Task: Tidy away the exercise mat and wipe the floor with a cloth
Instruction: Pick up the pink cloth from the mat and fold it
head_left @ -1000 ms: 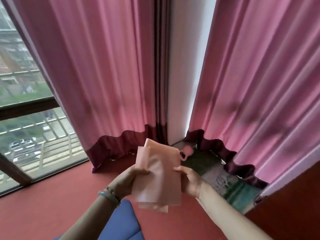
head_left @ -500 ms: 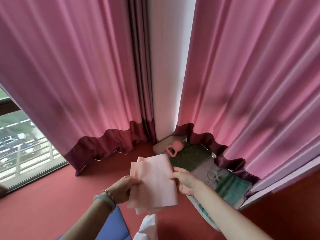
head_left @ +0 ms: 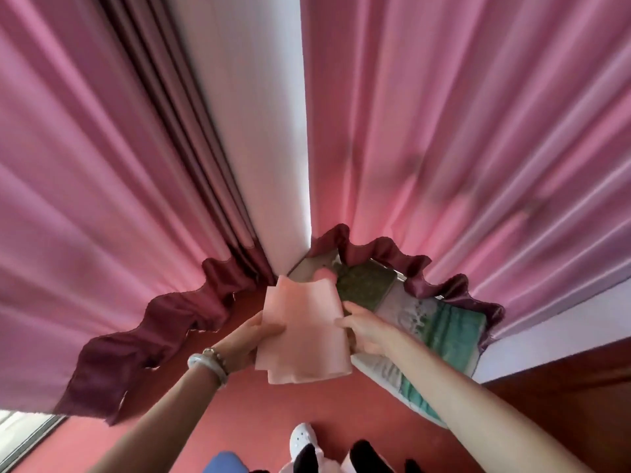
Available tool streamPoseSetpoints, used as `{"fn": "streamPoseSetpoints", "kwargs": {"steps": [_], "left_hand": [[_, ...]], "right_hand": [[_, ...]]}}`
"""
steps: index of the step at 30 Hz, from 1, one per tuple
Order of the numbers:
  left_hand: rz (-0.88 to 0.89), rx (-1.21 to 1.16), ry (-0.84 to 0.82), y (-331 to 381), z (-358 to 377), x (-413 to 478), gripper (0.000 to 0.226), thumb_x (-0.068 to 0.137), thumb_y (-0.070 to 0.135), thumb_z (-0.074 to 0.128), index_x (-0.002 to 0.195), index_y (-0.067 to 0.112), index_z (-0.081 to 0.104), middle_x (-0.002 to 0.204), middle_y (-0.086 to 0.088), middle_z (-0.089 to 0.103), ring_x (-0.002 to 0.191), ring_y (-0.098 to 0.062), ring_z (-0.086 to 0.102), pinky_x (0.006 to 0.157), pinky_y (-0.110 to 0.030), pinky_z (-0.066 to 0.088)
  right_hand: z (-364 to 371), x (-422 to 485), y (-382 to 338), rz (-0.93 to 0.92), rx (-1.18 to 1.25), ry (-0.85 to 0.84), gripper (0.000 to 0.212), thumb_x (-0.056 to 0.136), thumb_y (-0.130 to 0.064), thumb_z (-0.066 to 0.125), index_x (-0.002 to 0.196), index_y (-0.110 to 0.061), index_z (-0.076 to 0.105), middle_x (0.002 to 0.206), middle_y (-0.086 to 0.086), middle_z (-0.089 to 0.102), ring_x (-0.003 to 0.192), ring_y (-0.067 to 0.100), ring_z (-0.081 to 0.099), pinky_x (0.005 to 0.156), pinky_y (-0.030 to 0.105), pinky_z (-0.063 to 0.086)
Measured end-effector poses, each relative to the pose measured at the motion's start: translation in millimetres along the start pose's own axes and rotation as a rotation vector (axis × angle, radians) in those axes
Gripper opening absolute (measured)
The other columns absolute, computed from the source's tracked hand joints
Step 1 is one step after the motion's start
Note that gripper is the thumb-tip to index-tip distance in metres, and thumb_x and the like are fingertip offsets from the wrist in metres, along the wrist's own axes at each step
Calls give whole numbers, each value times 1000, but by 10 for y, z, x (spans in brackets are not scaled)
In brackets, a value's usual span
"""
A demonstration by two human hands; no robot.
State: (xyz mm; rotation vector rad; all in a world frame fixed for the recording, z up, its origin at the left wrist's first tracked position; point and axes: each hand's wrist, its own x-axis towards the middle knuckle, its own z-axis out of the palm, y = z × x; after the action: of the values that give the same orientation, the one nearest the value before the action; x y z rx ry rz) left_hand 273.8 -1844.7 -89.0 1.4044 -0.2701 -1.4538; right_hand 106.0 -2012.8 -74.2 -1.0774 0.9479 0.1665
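A folded pale pink cloth [head_left: 304, 331] hangs in front of me, held by both hands above the red floor [head_left: 259, 414]. My left hand [head_left: 254, 337] grips its left edge; a bracelet and beads sit on that wrist. My right hand [head_left: 367, 331] pinches its right edge. A blue mat [head_left: 223, 464] shows only as a small corner at the bottom edge of the view. My white shoe [head_left: 302, 438] stands on the floor below the cloth.
Pink curtains [head_left: 102, 199] with dark red hems hang left and right of a white wall corner [head_left: 259, 131]. A low ledge [head_left: 440, 332] with green and patterned pads runs under the right curtain. A window frame [head_left: 27, 438] shows at bottom left.
The view has tilted down and shifted right; the window has almost left the frame and my feet appear. Both hands keep hold of the cloth.
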Motion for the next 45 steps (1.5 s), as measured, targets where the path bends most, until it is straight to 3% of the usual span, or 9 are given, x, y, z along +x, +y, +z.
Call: {"fn": "streamPoseSetpoints", "kwargs": {"steps": [5, 9, 14, 20, 27, 29, 33, 39, 45], "left_hand": [[-84, 133, 7, 238, -89, 704, 73, 63, 12, 77, 128, 7, 45, 124, -22, 59, 109, -39, 60, 89, -57, 49], [-91, 272, 38, 400, 41, 1276, 65, 62, 13, 67, 122, 0, 49, 114, -19, 62, 99, -31, 62, 85, -48, 53], [-102, 329, 26, 640, 258, 2025, 53, 66, 13, 57, 118, 7, 51, 110, -13, 62, 97, -27, 61, 83, -42, 53], [-201, 368, -24, 786, 405, 2932, 59, 67, 1, 45, 123, 17, 47, 116, -16, 60, 106, -34, 58, 92, -54, 49], [-275, 568, -34, 653, 125, 4029, 73, 67, 10, 46, 138, 19, 36, 126, -10, 54, 113, -32, 55, 96, -53, 46], [-278, 665, -20, 467, 16, 4397, 64, 75, 3, 45, 137, 13, 36, 122, -8, 54, 112, -30, 53, 98, -49, 45], [-270, 835, 26, -162, -217, 5197, 67, 81, 4, 47, 145, 11, 27, 139, -8, 43, 126, -29, 43, 106, -40, 36], [-191, 920, -18, -1237, -511, 6209, 40, 85, -5, 45, 123, 7, 51, 97, 1, 53, 100, -21, 51, 79, -26, 35], [-156, 935, -53, -2044, -746, 6958, 25, 87, -2, 46, 109, 11, 50, 101, -5, 53, 95, -20, 48, 78, -26, 35]], "right_hand": [[-285, 394, -163, 21, 92, 108, 41, 94, -4, 46, 131, -21, 43, 108, 6, 59, 88, 25, 54, 70, 38, 45], [-586, 677, -304, 33, 154, 177, 38, 93, 0, 46, 124, -23, 45, 103, 6, 59, 89, 26, 56, 79, 48, 50], [-1055, 1091, -465, 45, 238, 258, 36, 91, 3, 47, 114, -24, 44, 107, 8, 56, 95, 30, 54, 76, 44, 47], [-1537, 1741, -496, 68, 253, 333, 35, 89, 0, 46, 118, -20, 44, 112, 9, 53, 102, 29, 55, 80, 44, 49], [-1874, 2693, -461, 136, 286, 398, 41, 87, 1, 50, 122, -21, 45, 109, 3, 54, 101, 27, 56, 90, 50, 50], [-1942, 3091, -307, 157, 291, 433, 40, 88, 1, 49, 122, -21, 46, 107, 5, 56, 99, 26, 57, 87, 48, 51], [-2081, 3961, 293, 195, 274, 529, 35, 87, 0, 48, 116, -21, 49, 106, 7, 58, 100, 27, 58, 91, 52, 50], [-2329, 5092, 1341, 252, 298, 637, 31, 90, -1, 44, 112, -21, 49, 104, 6, 59, 97, 28, 59, 85, 52, 52], [-2631, 5978, 2023, 237, 303, 684, 29, 90, 2, 41, 110, -17, 48, 108, 10, 58, 99, 33, 59, 79, 50, 51]]}}
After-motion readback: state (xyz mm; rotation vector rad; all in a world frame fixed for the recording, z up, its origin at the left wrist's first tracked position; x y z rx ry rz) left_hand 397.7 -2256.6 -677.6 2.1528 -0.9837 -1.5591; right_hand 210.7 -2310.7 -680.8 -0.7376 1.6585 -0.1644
